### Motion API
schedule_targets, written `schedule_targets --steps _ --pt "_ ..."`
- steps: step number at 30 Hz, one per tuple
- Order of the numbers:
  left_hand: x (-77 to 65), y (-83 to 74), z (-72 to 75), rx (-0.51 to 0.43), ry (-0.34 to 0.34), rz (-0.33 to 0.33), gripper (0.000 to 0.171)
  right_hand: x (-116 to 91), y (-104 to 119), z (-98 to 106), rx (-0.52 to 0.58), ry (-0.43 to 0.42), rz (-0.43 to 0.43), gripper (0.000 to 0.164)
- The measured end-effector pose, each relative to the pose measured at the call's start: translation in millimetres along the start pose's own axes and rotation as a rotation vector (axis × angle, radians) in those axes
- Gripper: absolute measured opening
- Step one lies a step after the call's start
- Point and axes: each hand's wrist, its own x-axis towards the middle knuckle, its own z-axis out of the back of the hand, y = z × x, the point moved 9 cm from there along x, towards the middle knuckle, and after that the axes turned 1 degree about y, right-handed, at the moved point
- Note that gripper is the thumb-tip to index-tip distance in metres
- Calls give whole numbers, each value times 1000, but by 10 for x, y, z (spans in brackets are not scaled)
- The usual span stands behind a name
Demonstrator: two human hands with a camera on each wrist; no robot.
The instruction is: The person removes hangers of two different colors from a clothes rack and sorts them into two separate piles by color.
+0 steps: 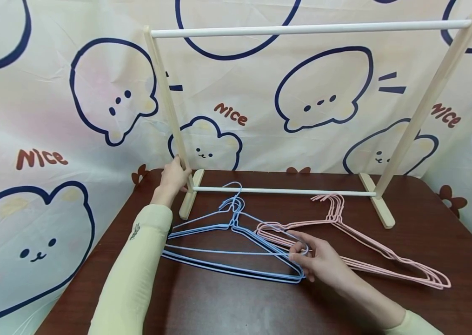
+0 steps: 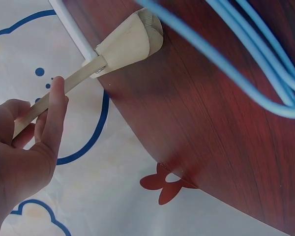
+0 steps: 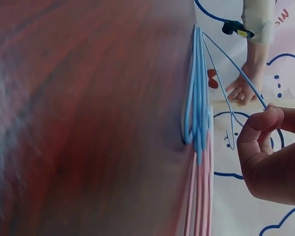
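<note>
With my left hand (image 1: pixel 172 179) I hold the left upright (image 1: pixel 169 102) of a small wooden clothes rack, low down near its foot (image 1: pixel 188 204). The left wrist view shows fingers and thumb around this post (image 2: pixel 77 77). Between the thumb and fingers of my right hand (image 1: pixel 321 258) I pinch the right corner of the top blue clothes hanger (image 1: pixel 227 253). That corner is raised, and in the right wrist view the hanger (image 3: pixel 236 69) slants away from the other blue hangers (image 3: pixel 199 88). Those lie stacked on the table beneath it.
Several pink hangers (image 1: pixel 438 281) lie stacked to the right, partly behind my right hand. The rack has a white top rod (image 1: pixel 311 30), a lower rod (image 1: pixel 282 190) and a right foot (image 1: pixel 382 211). A patterned cloth (image 1: pixel 106 260) hangs behind the brown table (image 1: pixel 219 307).
</note>
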Motion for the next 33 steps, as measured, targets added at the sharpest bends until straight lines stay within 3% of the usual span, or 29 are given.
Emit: schedule_targets --steps 7,10,14,20,24,29,33 --pt "-24 -10 -6 -2 5 -6 41 -2 -74 -79 -21 4 -27 65" --pt "-30 -15 -14 -8 15 -13 42 -26 -56 -62 -193 -32 18 61" --pt "-33 -11 -8 -11 24 -26 43 -72 30 -62 -505 -95 113 56" --pt "-70 6 28 56 -3 -47 41 -100 112 -118 -782 -121 174 53" --pt "-116 15 69 117 -28 -61 40 -110 104 -135 -834 -95 160 54" --pt "-222 31 95 213 -7 -32 26 -125 152 -42 -849 -109 129 48" --pt "-334 28 106 264 11 -22 23 -128 290 113 -864 -180 207 46"
